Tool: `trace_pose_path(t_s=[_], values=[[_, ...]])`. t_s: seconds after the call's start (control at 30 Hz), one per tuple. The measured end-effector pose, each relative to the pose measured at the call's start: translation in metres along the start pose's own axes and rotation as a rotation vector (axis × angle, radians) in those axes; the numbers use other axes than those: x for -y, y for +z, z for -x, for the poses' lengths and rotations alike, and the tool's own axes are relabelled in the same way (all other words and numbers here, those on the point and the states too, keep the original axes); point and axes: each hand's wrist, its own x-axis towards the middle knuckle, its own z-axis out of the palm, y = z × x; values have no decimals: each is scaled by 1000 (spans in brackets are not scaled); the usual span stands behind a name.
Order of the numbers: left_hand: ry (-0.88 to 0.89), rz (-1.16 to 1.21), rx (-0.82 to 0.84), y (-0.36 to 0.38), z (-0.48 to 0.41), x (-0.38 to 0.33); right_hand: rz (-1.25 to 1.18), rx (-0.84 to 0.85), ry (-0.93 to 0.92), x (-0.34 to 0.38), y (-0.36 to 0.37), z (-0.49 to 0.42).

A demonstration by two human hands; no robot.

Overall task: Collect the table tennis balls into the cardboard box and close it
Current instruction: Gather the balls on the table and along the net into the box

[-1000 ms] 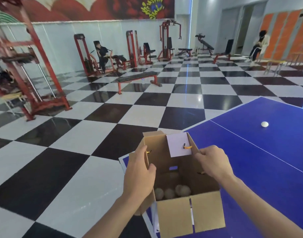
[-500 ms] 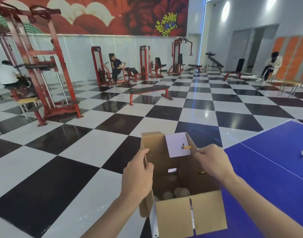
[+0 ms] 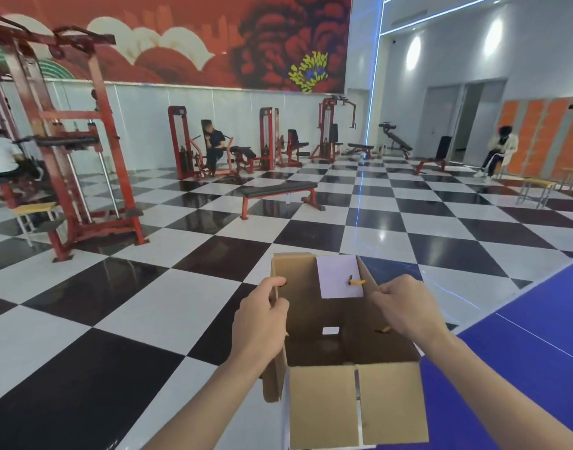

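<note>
Evidently steadying it for closing, the left hand [image 3: 260,323] pinches the cardboard box's [image 3: 353,407] left wall while the right hand [image 3: 405,308] grips its right wall; between both hands it gapes open at the blue worktop's [image 3: 522,358] corner, balls inside unclear.

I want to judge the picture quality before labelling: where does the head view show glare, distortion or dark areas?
Head view: lamp glare shines on the glossy checkered floor; the wide lens bends the red weight machine at the left edge; the inside of the cardboard box lies in shadow, so its contents are hard to see; both hands, left hand and right hand, look sharp.
</note>
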Motion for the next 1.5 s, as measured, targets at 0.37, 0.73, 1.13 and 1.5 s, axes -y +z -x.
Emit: trace_pose_path(t_s=[0.37,0.73,1.13,1.5], values=[[83,122,97,40,-153,37,75,-75,85,2,61,-118],[-19,287,374,111,-287,64,120,-239,237,-16,104,-211],[91,368,688,200,-405,94,125,-457,497,-28,148,-286],[281,442,875,266,-459,48,174,-628,793,-39,132,-319]])
